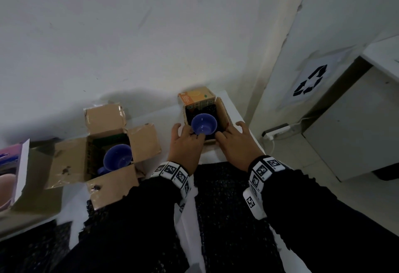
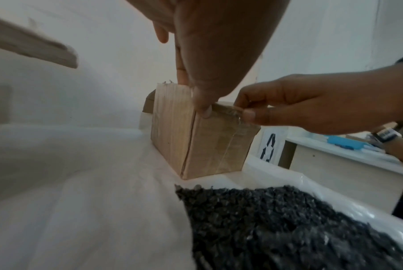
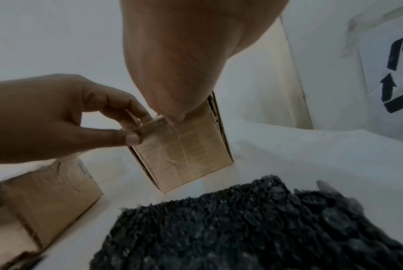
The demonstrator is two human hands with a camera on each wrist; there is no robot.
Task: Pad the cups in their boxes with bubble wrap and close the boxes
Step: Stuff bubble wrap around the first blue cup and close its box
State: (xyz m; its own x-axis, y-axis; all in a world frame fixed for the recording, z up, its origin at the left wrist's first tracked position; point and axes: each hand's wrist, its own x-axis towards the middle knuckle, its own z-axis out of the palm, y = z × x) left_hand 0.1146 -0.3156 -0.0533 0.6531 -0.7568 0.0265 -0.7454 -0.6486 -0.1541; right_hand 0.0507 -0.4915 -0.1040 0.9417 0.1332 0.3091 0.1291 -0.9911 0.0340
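Observation:
A small cardboard box (image 1: 224,112) stands open at the table's far right and holds a blue cup (image 1: 204,124) with dark bubble wrap around it. My left hand (image 1: 186,141) and right hand (image 1: 234,141) both pinch the box's near flap (image 3: 150,127) at its top edge. The left wrist view shows my right hand's thumb and fingers (image 2: 248,114) clamped on that edge. To the left, a larger box (image 1: 108,158) has its flaps spread open, with a second blue cup (image 1: 117,158) inside. A black bubble wrap sheet (image 1: 226,208) lies in front of the small box.
More black bubble wrap (image 1: 32,251) lies at the near left. A pink and purple box (image 1: 15,164) sits at the far left. An orange printed panel (image 1: 195,97) rises behind the small box. Right of the table stand a white cabinet (image 1: 345,121) and a recycling sign (image 1: 311,80).

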